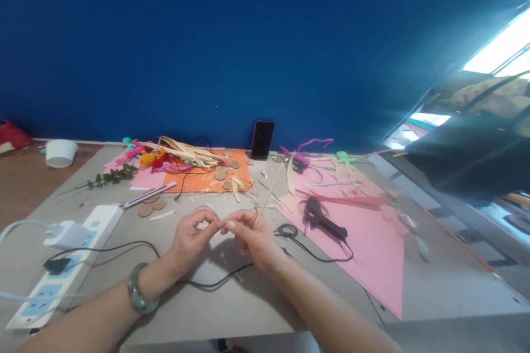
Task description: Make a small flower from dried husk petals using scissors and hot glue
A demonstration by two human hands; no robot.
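Observation:
My left hand and my right hand meet at the fingertips above the grey table. A thin straw-coloured stick rises at a slant from between my right fingers. The left thumb and forefinger are pinched together at the right fingertips. What they grip is too small to tell. A pale scrap shows behind the left fingers. Under my wrists runs a black cord. A black glue gun lies to the right of my hands on pink paper.
A white power strip with plugs stands at the left. Behind lie dried husk strips, orange paper, wooden discs, pipe cleaners and a green sprig. A phone leans on the blue wall. A white cup is far left.

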